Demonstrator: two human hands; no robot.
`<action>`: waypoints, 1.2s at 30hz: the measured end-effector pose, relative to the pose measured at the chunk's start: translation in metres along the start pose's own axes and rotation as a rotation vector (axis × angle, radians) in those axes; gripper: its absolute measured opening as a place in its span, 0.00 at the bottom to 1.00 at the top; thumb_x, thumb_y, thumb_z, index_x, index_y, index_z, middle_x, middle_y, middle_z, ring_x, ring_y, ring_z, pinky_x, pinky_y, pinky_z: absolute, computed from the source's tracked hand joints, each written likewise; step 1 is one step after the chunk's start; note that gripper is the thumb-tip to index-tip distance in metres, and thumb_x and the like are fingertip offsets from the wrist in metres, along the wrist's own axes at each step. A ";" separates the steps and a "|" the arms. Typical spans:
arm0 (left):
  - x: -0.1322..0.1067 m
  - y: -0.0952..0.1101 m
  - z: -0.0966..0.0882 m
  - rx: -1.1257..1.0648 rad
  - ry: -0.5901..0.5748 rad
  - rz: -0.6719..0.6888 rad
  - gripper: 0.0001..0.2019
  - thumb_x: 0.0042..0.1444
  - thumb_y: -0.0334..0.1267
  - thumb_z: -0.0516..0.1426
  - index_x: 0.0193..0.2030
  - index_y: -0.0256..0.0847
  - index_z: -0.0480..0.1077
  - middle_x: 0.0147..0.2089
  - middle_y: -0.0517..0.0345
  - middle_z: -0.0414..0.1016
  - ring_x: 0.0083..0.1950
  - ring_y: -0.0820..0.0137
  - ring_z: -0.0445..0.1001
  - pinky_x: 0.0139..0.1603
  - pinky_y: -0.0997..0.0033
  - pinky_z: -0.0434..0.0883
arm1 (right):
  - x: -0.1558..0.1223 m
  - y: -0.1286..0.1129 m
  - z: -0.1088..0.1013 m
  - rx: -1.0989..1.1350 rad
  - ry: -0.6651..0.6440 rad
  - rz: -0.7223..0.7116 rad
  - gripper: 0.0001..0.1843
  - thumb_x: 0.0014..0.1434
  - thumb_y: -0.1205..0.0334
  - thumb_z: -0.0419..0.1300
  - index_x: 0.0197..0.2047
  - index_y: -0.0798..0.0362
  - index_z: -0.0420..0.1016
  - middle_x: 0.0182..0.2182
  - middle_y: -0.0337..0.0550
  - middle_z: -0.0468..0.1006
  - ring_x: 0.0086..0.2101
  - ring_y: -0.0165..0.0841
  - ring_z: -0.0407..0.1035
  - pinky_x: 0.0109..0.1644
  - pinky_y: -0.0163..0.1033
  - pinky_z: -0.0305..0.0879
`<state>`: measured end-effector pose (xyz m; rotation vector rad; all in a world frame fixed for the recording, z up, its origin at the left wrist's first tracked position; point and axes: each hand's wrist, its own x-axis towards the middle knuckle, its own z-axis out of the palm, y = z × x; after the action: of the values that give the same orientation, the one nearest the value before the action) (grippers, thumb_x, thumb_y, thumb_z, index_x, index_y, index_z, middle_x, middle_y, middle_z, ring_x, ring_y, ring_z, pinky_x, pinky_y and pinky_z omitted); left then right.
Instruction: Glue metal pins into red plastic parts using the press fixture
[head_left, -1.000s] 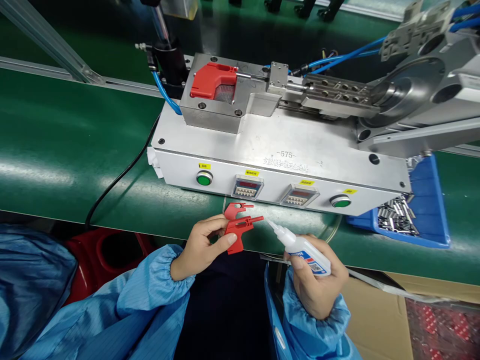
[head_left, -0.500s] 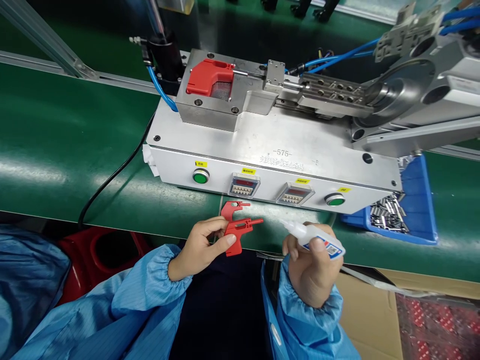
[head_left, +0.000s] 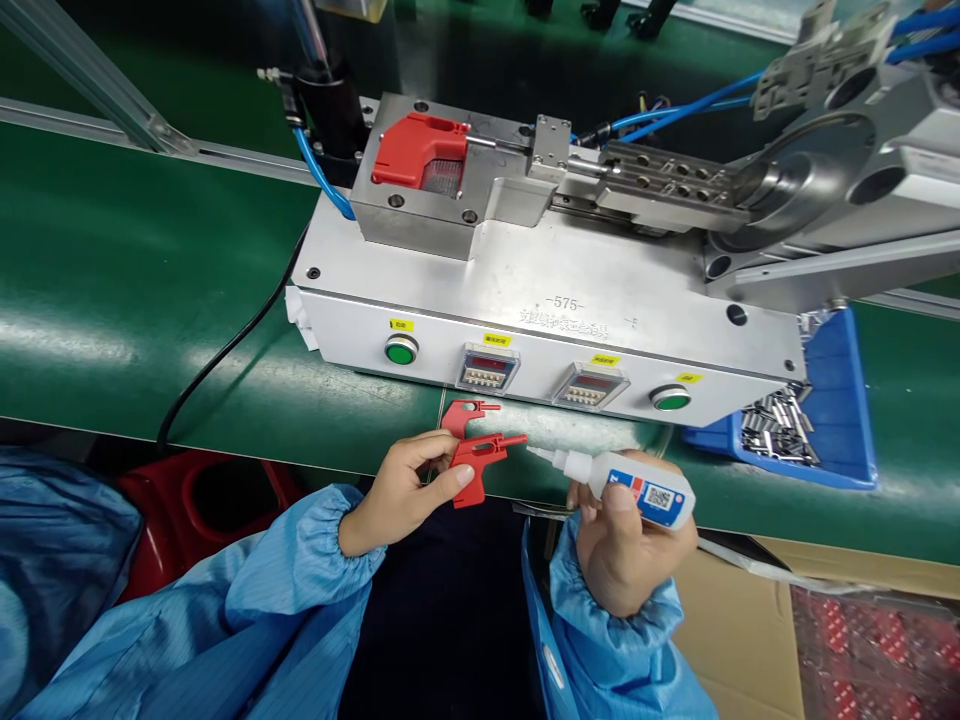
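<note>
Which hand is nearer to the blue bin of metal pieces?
The right. The right hand, holding a white bottle, is left of and below the blue bin in view; the left hand, gripping a red part, is farther left.

- Blue bin (head_left: pixel 866 420), 3 o'c, w/ loose silver metal pcs (head_left: pixel 780 425) inside
- Grey machine box (head_left: pixel 480 290), 12 o'c, "575" on top; green btns & digital timers on front
- Blk cyl. (head_left: pixel 330 115), 11 o'c, w/ blue hose
- Blk cable (head_left: pixel 244 330), 9 o'c, on green bench (head_left: pixel 90 280)
- Alu. frame bar (head_left: pixel 97 75), 10 o'c
- Red stool (head_left: pixel 169 530), 8 o'c, nr blue cloth (head_left: pixel 60 540)
- Cardboard (head_left: pixel 739 630), btwn 4 & 5 o'c
- Clear pkg. (head_left: pixel 874 650) w/ red-&-white pcs, 4 o'c
</note>
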<state>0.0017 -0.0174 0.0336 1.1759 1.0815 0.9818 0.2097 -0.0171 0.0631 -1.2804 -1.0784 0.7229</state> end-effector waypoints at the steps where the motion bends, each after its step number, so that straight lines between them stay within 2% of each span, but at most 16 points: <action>1: 0.000 0.000 0.000 0.000 -0.001 0.001 0.18 0.68 0.49 0.61 0.31 0.38 0.73 0.29 0.61 0.63 0.30 0.72 0.60 0.31 0.71 0.60 | -0.002 0.001 0.000 -0.029 0.012 -0.016 0.12 0.65 0.51 0.68 0.41 0.50 0.75 0.22 0.36 0.68 0.20 0.31 0.64 0.23 0.38 0.63; 5: -0.001 -0.001 -0.001 0.011 0.004 -0.003 0.20 0.68 0.50 0.61 0.29 0.38 0.71 0.29 0.60 0.64 0.30 0.71 0.61 0.32 0.71 0.61 | -0.007 0.003 -0.001 -0.162 0.041 -0.090 0.13 0.65 0.51 0.69 0.43 0.52 0.77 0.29 0.41 0.74 0.23 0.33 0.67 0.26 0.39 0.64; 8: 0.000 -0.001 -0.001 0.014 0.003 -0.007 0.20 0.67 0.51 0.61 0.29 0.38 0.72 0.30 0.59 0.65 0.31 0.71 0.63 0.33 0.70 0.62 | -0.008 0.000 0.000 -0.240 0.024 -0.130 0.12 0.65 0.52 0.69 0.42 0.52 0.77 0.30 0.41 0.75 0.23 0.31 0.67 0.25 0.38 0.62; 13: 0.001 0.001 0.000 0.009 0.019 -0.008 0.19 0.67 0.51 0.62 0.31 0.38 0.74 0.28 0.60 0.65 0.30 0.71 0.62 0.32 0.71 0.62 | -0.009 0.001 0.002 -0.203 0.047 -0.110 0.12 0.64 0.54 0.70 0.42 0.52 0.77 0.29 0.41 0.76 0.23 0.32 0.67 0.26 0.38 0.63; 17: 0.001 0.001 -0.001 -0.054 0.023 -0.075 0.22 0.64 0.54 0.64 0.29 0.37 0.75 0.28 0.59 0.66 0.30 0.71 0.62 0.32 0.72 0.62 | -0.004 0.006 0.001 0.043 0.013 0.057 0.13 0.63 0.50 0.70 0.42 0.50 0.76 0.24 0.37 0.72 0.22 0.34 0.69 0.29 0.42 0.69; 19: 0.001 0.000 -0.003 -0.118 0.009 -0.150 0.21 0.63 0.56 0.65 0.34 0.37 0.80 0.28 0.59 0.68 0.31 0.70 0.64 0.32 0.72 0.63 | 0.001 0.008 -0.003 0.203 -0.055 0.201 0.15 0.62 0.48 0.70 0.42 0.49 0.76 0.25 0.37 0.73 0.24 0.36 0.71 0.32 0.44 0.73; 22: 0.002 -0.002 -0.006 -0.240 -0.012 -0.255 0.22 0.61 0.58 0.66 0.42 0.37 0.84 0.31 0.56 0.75 0.34 0.68 0.69 0.35 0.72 0.67 | 0.007 0.012 -0.012 0.342 -0.167 0.399 0.17 0.57 0.47 0.73 0.42 0.47 0.77 0.32 0.41 0.80 0.33 0.41 0.79 0.38 0.46 0.77; 25: 0.005 -0.001 -0.007 -0.340 -0.004 -0.307 0.23 0.58 0.59 0.68 0.43 0.37 0.85 0.36 0.52 0.80 0.37 0.66 0.73 0.39 0.71 0.70 | 0.007 0.017 -0.023 0.320 -0.220 0.481 0.20 0.55 0.48 0.75 0.46 0.46 0.77 0.41 0.45 0.85 0.45 0.45 0.80 0.47 0.49 0.79; 27: 0.006 0.001 -0.007 -0.388 0.002 -0.322 0.23 0.57 0.59 0.70 0.42 0.38 0.86 0.38 0.51 0.82 0.37 0.67 0.74 0.39 0.72 0.71 | 0.006 0.020 -0.027 0.230 -0.229 0.464 0.19 0.58 0.49 0.75 0.47 0.46 0.76 0.47 0.48 0.85 0.49 0.46 0.79 0.50 0.49 0.78; 30: 0.007 0.003 -0.007 -0.430 0.006 -0.332 0.22 0.55 0.58 0.71 0.42 0.39 0.86 0.39 0.52 0.83 0.34 0.70 0.73 0.37 0.73 0.72 | 0.004 0.028 -0.029 0.090 -0.238 0.362 0.16 0.62 0.52 0.72 0.48 0.47 0.76 0.52 0.50 0.83 0.54 0.45 0.77 0.55 0.49 0.76; 33: 0.007 0.004 -0.006 -0.429 0.001 -0.339 0.23 0.54 0.58 0.72 0.44 0.40 0.86 0.40 0.50 0.85 0.32 0.71 0.72 0.34 0.74 0.71 | 0.002 0.041 -0.025 -0.026 -0.261 0.256 0.14 0.65 0.54 0.69 0.50 0.48 0.74 0.53 0.50 0.83 0.55 0.43 0.77 0.61 0.51 0.73; 36: 0.003 0.003 -0.005 -0.428 0.010 -0.362 0.24 0.51 0.58 0.73 0.45 0.39 0.86 0.39 0.50 0.84 0.31 0.72 0.70 0.31 0.76 0.70 | -0.002 0.052 -0.021 -0.153 -0.288 0.185 0.11 0.68 0.56 0.65 0.50 0.48 0.71 0.52 0.50 0.83 0.53 0.42 0.78 0.60 0.51 0.74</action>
<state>-0.0029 -0.0125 0.0360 0.6023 0.9858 0.8756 0.2356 -0.0173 0.0131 -1.4504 -1.2776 1.0022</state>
